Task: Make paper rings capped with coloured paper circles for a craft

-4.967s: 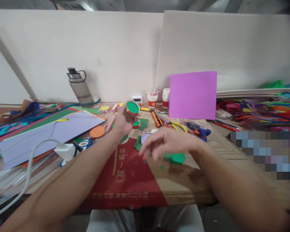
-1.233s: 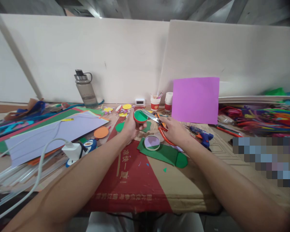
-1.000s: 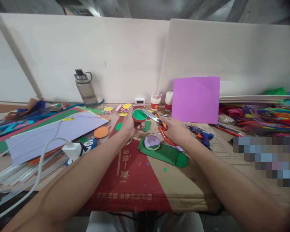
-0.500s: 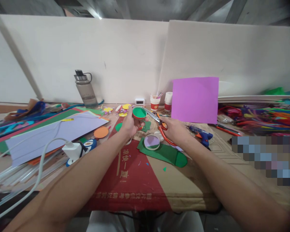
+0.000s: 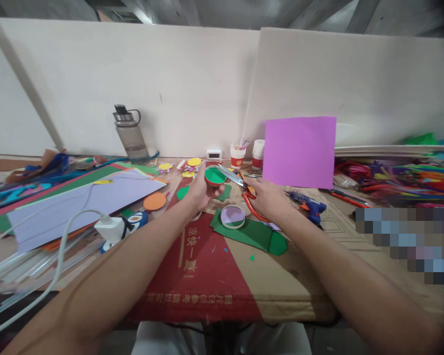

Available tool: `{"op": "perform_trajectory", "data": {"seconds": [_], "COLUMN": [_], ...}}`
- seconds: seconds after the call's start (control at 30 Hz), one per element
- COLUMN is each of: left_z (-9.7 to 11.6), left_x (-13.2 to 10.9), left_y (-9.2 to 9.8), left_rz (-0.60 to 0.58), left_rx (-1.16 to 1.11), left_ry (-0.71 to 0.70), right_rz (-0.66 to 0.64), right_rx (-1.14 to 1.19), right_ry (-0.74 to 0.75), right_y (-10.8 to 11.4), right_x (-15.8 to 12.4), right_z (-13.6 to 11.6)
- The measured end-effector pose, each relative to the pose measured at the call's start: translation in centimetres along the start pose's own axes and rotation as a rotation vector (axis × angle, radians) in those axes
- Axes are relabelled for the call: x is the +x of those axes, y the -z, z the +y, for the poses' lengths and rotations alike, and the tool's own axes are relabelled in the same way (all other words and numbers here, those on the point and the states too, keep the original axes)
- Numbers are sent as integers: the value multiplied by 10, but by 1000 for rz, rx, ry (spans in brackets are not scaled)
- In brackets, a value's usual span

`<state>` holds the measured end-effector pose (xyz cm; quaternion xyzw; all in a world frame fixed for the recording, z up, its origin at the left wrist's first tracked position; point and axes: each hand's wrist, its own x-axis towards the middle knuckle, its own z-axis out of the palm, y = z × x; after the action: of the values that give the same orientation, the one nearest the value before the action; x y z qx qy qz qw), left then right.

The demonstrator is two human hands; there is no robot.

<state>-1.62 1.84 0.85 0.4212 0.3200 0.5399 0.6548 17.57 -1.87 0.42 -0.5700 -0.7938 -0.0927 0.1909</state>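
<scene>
My left hand (image 5: 200, 191) is closed around a small round cup-like piece (image 5: 215, 175), red on the outside and green inside, tilted towards me. In my right hand (image 5: 269, 198) are scissors (image 5: 249, 195) with orange handles. Their blades point left and reach over the right rim of the round piece; whether they touch it I cannot tell. Below the hands lies a strip of green paper (image 5: 257, 235) with a rounded end. A pale ring (image 5: 233, 217) with a lilac and green inside rests on that strip. A green disc (image 5: 183, 193) is partly hidden behind my left wrist.
Red-and-brown cardboard (image 5: 207, 276) covers the table. A blue glue gun (image 5: 311, 206) lies right of my right hand. Behind stand a purple sheet (image 5: 299, 153), paper cups (image 5: 238, 157) and a bottle (image 5: 130, 138). To the left are paper sheets (image 5: 85, 202) and a white plug (image 5: 111, 230) with its cable.
The round piece has shifted slightly to the right and down. The scissor tips have moved a little left and now overlap its rim.
</scene>
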Motion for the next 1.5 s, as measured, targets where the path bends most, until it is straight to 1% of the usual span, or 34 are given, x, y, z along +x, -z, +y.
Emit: {"op": "perform_trajectory", "data": {"seconds": [0.2,0.4,0.6,0.73,0.93,1.2,1.37,1.5], "left_z": [5,9,4,3,-1,7,10,7], "left_x": [2,2,4,3,2,1,1,1], "left_y": [4,5,0,0,-1,2,3,-2], "left_rz": [-7,56,104,124,80,39,91,129], "left_rx": [7,-50,-155,-108,-70,-33,-90,-148], "left_ry": [19,87,-16,1,22,63,100,22], "right_rz": [-9,17,28,34,16,29,17,-2], "right_rx": [16,14,5,5,-29,-11,-18,-28], "right_ry": [9,57,28,28,-9,63,49,11], "right_y": [2,3,1,-1,-2,0,0,-1], "right_x": [1,-1,-2,-3,-3,-2,-2,-3], "right_z": [-1,-2,-2,-2,-3,-2,-3,-4]}}
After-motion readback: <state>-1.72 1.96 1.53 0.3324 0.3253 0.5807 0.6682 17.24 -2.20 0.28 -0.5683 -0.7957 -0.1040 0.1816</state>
